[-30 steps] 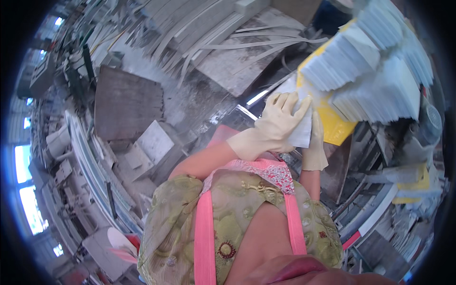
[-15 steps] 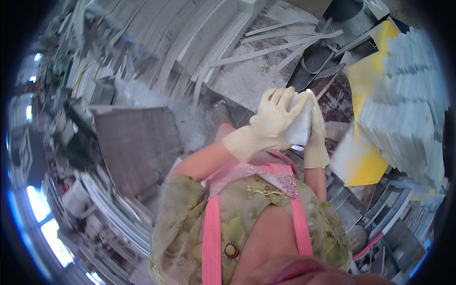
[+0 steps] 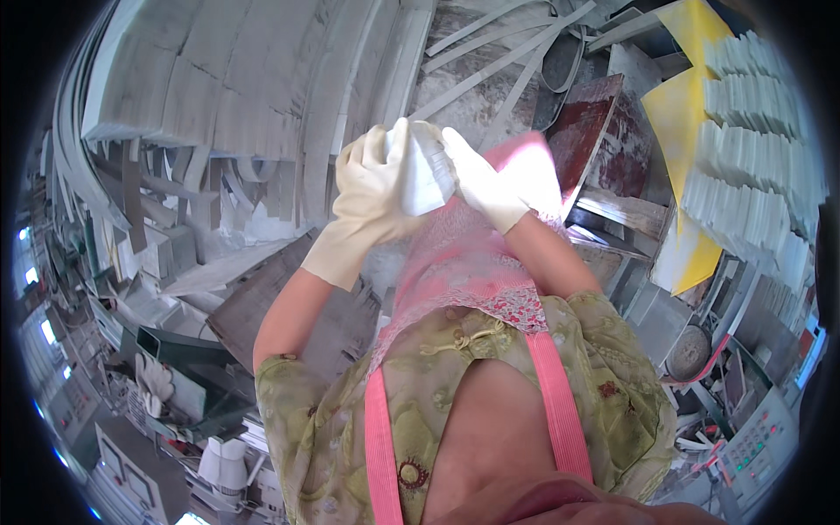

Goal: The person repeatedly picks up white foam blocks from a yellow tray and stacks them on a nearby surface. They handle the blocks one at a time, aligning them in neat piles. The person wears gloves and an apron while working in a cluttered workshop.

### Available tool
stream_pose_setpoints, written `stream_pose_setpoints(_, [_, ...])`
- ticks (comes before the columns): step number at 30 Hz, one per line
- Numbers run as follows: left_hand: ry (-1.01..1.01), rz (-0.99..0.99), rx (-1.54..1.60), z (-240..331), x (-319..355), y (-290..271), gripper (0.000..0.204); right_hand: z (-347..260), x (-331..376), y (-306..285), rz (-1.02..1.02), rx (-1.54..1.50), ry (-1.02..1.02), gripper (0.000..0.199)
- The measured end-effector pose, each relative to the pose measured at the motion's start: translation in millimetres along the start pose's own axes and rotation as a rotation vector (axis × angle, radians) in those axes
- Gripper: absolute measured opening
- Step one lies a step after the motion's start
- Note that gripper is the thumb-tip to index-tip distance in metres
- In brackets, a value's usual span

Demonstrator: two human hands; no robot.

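Note:
Both my hands wear cream rubber gloves and are raised in front of me. Between them is a small whitish block (image 3: 426,179), tilted, its side finely lined like stacked thin tiles. My left hand (image 3: 372,175) wraps round its left side, with the fingers over the top edge. On the right side my right hand (image 3: 481,179) presses against the block, fingers pointing up. The block's far side is hidden from me. Below the hands hangs a pink apron (image 3: 455,254).
Long grey slabs (image 3: 219,79) are piled at the far left, with loose thin strips (image 3: 516,61) beside them. Rows of white tiles (image 3: 744,166) stand at the right by a yellow-and-white board (image 3: 678,131). A brown board (image 3: 271,302) lies left; a button panel (image 3: 757,446) is lower right.
My hands have moved left in the view, still holding the block. The view has turned, bringing the slab pile and button panel into clearer sight.

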State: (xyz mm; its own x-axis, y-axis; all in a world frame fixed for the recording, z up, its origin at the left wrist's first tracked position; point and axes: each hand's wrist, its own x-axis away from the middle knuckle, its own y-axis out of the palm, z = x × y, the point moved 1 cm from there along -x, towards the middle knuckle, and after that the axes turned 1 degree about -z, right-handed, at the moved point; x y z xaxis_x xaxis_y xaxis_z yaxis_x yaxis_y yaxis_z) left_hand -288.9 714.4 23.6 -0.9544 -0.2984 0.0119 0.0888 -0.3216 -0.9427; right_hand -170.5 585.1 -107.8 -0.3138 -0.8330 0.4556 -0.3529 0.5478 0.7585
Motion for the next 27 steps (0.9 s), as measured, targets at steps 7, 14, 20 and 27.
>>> stream_pose_setpoints(7, [-0.129, -0.084, -0.029, -36, -14, -17, 0.126, -5, -53, 21, -0.106, 0.167, 0.034, 0.059])
stream_pose_setpoints(14, [-0.187, -0.272, -0.075, -71, -88, 8, 0.129, -46, -121, 8, -0.069, 0.143, 0.253, 0.061])
stream_pose_setpoints(20, [-0.105, -0.497, -0.090, -116, -224, 63, 0.122, -81, -225, -49, 0.295, 0.036, 0.338, 0.062])
stream_pose_setpoints(27, [0.330, -0.321, -0.174, -177, -395, 192, 0.107, -150, -357, -144, 0.272, 0.172, -0.009, 0.061])
